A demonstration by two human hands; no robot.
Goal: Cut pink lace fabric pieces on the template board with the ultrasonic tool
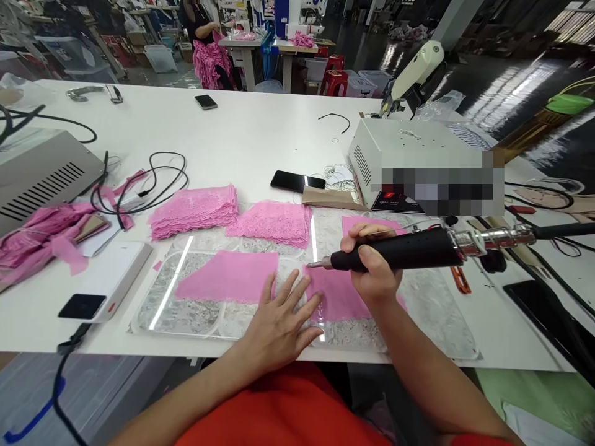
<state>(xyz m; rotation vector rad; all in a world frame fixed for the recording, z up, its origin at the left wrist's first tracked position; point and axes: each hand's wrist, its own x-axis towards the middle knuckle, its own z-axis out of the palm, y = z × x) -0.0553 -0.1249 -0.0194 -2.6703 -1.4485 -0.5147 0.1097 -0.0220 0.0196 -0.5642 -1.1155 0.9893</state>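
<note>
Red clothing (279, 415) sits closest to me, with the forearms reaching out from it over the table (246, 148). From my remote seat I see the left hand (279, 322) laid flat, fingers spread across the gap between two pink pieces, its grip loose and holding nothing. The right hand (379, 272) has its grip wrapped round a black tool (418, 249), whose metal tip (320, 263) is at the upper left edge of the right pink piece (337, 297). That piece lies on a marbled board (432, 322), partly hidden by hand and tool; the left pink piece (232, 277) lies beside it.

To work this edge well, I'd press the fabric flat just beside the tip, tilt the tool steadily, and give the fingertips room, since the tip may be hot or sharp; I cannot tell which.

Beyond the pieces, two pink stacks (195, 210) (274, 223) limit room forward. The tool's cord (564, 230) runs off to the right and could drag. Farther on I see a phone (296, 181), a grey box (409, 145), and, past the table, a co-worker (204, 28).
</note>
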